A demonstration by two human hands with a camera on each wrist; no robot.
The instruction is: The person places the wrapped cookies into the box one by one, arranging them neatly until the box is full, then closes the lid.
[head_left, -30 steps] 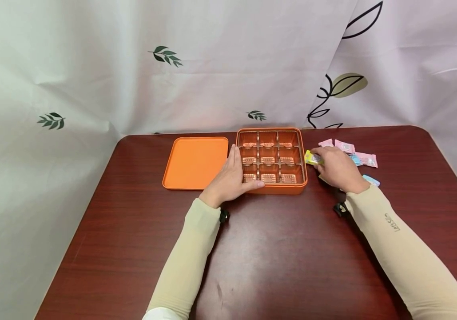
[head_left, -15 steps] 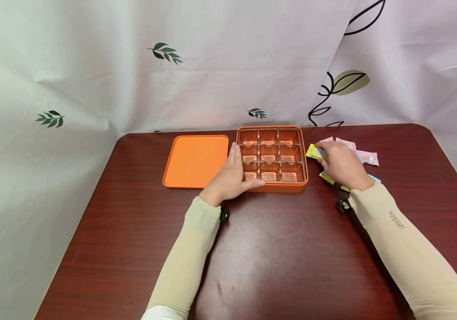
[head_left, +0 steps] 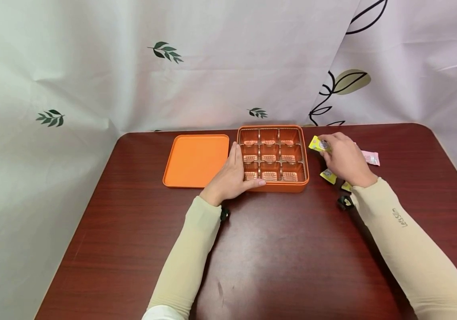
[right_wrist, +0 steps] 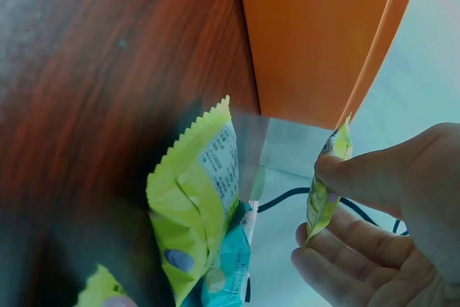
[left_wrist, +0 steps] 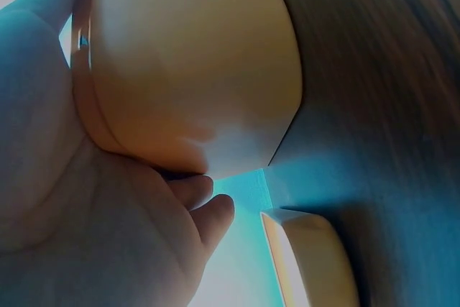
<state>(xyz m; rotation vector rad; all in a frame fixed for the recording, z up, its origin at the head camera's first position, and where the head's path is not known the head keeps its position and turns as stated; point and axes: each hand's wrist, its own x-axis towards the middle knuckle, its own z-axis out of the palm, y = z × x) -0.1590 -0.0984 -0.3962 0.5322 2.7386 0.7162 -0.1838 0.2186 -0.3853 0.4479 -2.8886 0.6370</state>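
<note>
My right hand [head_left: 348,159] pinches a small yellow candy packet [head_left: 318,144] between thumb and fingers, just right of an orange box [head_left: 276,188]. In the right wrist view that packet [right_wrist: 327,185] is held edge-on, raised above the table. The box is divided into several bare compartments by a brown plastic insert [head_left: 268,153]. Against the box's near left corner rests my left hand [head_left: 230,178], fingers straight along the left side and thumb along the front rim. The left wrist view shows its palm [left_wrist: 86,213] against the box wall [left_wrist: 194,55].
An orange lid [head_left: 197,161] lies left of the box. Beneath and around the right hand are more packets: yellow ones [head_left: 328,176], a pink one [head_left: 371,158] and a blue one [right_wrist: 228,264]. A patterned cloth [head_left: 212,80] hangs behind the dark red table [head_left: 276,258].
My right hand has lifted the yellow packet and shifted slightly up and to the right, uncovering yellow packets beneath it. The left hand has stayed on the box.
</note>
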